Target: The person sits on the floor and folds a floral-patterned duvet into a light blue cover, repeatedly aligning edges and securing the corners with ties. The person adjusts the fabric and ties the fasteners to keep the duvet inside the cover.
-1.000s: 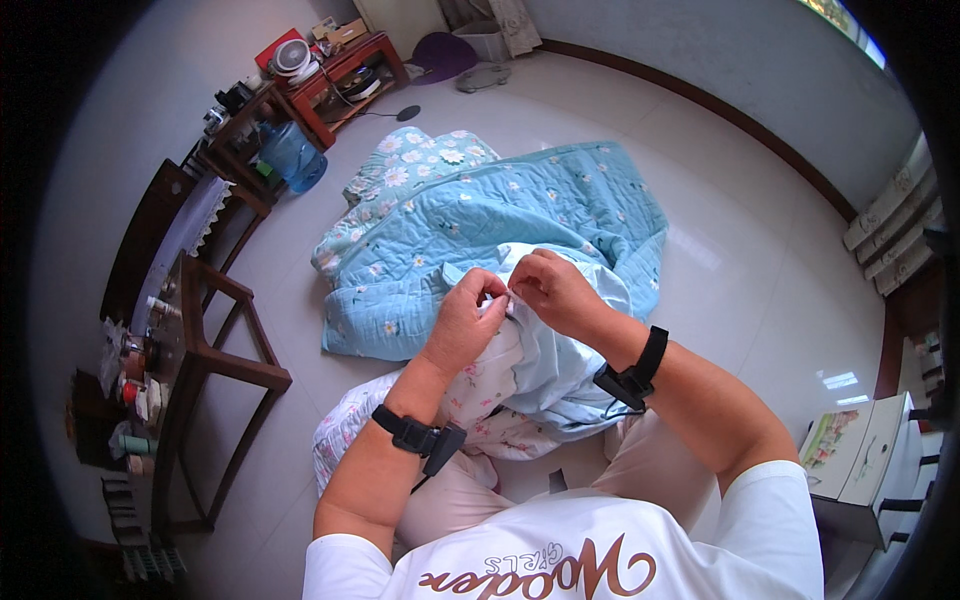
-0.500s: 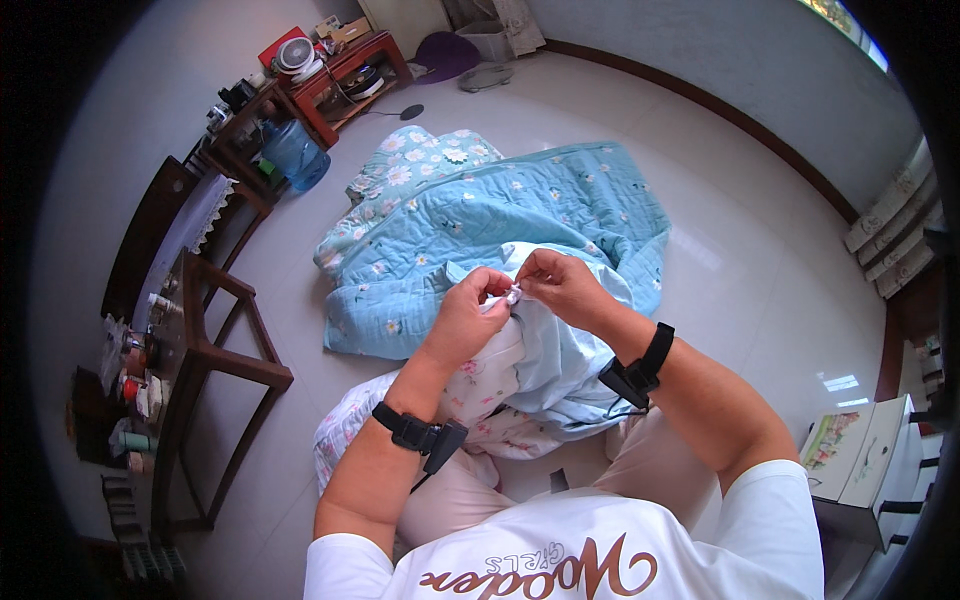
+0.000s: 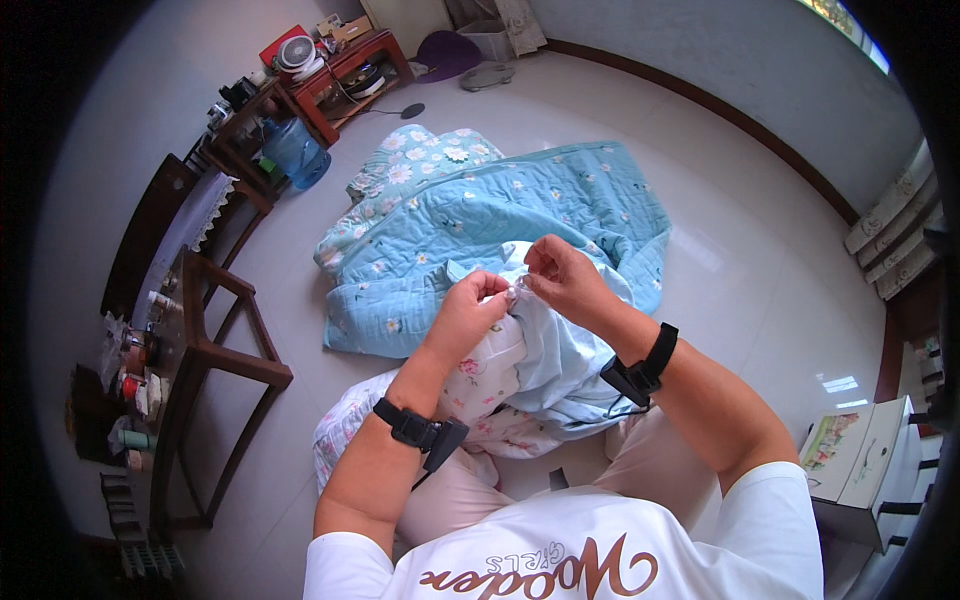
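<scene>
My left hand (image 3: 466, 312) pinches a small gathered bit of white fabric (image 3: 513, 295) between thumb and fingertips. Close beside it, my right hand (image 3: 568, 284) is closed in a pinch at the same gathered bit; its exact grip is too small to make out. Below the hands, a light blue cloth (image 3: 558, 352) hangs in folds over my lap. White bedding with pink flowers (image 3: 487, 372) lies against it, bunched between and over my legs. Just beyond spreads a blue quilted blanket (image 3: 450, 228) with small daisies, on the floor.
A paler bundle of daisy-print bedding (image 3: 418, 165) lies behind the blanket. To the left stand a dark wooden table frame (image 3: 235, 365) and a blue water jug (image 3: 296, 155). A printed cardboard box (image 3: 865, 465) sits at the right, and a flat round scale (image 3: 487, 78) lies far off.
My right hand has lifted slightly and drawn a little away from the left fingertips. The left hand stays nearly in place; the bedding has hardly moved.
</scene>
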{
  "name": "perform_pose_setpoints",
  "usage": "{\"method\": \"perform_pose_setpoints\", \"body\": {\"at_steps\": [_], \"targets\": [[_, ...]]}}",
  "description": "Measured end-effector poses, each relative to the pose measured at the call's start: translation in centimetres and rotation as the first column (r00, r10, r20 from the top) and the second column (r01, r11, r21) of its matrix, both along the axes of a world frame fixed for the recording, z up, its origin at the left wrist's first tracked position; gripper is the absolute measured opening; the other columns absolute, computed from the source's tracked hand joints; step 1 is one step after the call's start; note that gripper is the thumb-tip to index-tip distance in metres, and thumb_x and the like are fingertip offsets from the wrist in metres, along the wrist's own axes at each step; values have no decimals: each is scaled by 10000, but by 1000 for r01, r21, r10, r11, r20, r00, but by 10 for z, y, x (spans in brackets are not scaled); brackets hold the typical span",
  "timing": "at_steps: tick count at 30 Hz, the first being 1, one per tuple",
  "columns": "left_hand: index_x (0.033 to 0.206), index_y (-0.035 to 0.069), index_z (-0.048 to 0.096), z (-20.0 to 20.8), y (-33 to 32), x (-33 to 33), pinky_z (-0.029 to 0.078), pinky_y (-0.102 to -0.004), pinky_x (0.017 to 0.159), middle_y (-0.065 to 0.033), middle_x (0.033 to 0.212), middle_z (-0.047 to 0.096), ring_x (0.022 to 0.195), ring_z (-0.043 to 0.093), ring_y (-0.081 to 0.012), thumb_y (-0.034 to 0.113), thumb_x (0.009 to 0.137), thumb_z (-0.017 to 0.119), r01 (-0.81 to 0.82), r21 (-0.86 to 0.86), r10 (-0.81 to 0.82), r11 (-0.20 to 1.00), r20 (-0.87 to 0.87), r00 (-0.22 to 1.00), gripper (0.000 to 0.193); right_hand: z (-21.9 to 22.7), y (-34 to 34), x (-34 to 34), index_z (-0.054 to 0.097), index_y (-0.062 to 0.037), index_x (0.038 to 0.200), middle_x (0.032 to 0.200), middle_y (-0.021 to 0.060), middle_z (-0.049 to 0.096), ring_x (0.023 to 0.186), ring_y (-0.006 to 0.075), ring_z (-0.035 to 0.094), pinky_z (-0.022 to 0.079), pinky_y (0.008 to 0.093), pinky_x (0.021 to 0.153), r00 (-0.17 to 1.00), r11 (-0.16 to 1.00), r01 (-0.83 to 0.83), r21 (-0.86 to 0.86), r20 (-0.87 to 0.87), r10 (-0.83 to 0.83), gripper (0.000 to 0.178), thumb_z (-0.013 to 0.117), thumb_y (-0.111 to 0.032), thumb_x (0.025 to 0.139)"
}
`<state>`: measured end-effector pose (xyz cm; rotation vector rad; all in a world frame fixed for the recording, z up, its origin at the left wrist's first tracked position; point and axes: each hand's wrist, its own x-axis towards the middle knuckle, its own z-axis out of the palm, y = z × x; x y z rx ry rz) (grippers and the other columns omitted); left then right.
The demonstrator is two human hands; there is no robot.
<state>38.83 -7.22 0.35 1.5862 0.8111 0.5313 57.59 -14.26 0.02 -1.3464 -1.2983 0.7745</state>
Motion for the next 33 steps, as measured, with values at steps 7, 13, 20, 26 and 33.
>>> {"method": "perform_pose_setpoints", "body": {"at_steps": [7, 13, 20, 26, 33], "targets": [[1041, 28, 643, -3, 7, -4, 465, -211, 726, 19, 920, 636, 794, 552, -50, 172, 906, 670, 24, -193, -24, 981, 3, 1000, 199, -4, -5, -4, 656, 10, 957, 896, 115, 692, 826, 177, 661, 526, 286, 748, 986, 987, -111, -113, 115, 124, 92, 666, -7, 868], [1055, 41, 643, 0, 4, -4, 454, -207, 726, 32, 921, 632, 784, 536, -43, 187, 916, 651, 13, -240, -27, 971, -56, 998, 202, -12, 0, 6, 664, 8, 918, 883, 201, 695, 832, 333, 681, 527, 387, 740, 973, 997, 51, -49, 228, -39, 107, 604, -45, 848], [1092, 37, 627, 1, 7, -6, 460, -212, 742, 23, 940, 623, 807, 539, -49, 188, 904, 654, 14, -207, -32, 978, -83, 996, 243, -9, 7, 34, 643, 18, 911, 884, 210, 685, 839, 365, 664, 518, 415, 734, 874, 934, 358, 15, 347, -341, 130, 605, -87, 845], [1107, 20, 599, 1, 3, -7, 477, -232, 745, -5, 965, 620, 817, 549, -70, 154, 897, 667, 20, -221, -17, 975, 15, 1000, 258, -22, 15, 43, 617, 14, 948, 862, 174, 661, 844, 333, 653, 522, 399, 756, 971, 970, 200, -139, -104, -215, 124, 607, -47, 841], [1114, 30, 557, -5, 8, -11, 479, -233, 724, -18, 943, 614, 791, 555, -79, 119, 902, 672, 2, -230, 19, 973, 92, 996, 257, -8, -2, 24, 698, -32, 844, 992, 175, 648, 960, 340, 624, 497, 429, 839, 953, 980, 178, 94, 234, -195, 173, 732, -188, 779]]}}
